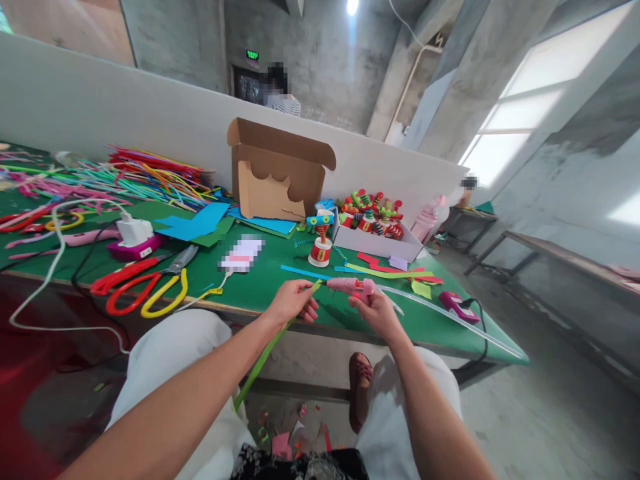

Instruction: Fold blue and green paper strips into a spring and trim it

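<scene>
My left hand pinches one end of a long green paper strip, which hangs down past the table edge toward my lap. My right hand is wrapped round a pink hot glue gun, its nozzle pointing left at the strip's end by my left fingers. Whether nozzle and paper touch I cannot tell. A long clear glue stick trails from the gun's back to the right. Just beyond my hands stands a small paper-cup figure with a blue head, green eyes and coiled arms.
Scissors with red and yellow handles lie left, near a purple power socket and a phone. Behind are a cardboard box, pipe cleaners and a white box of similar figures. Another socket sits right.
</scene>
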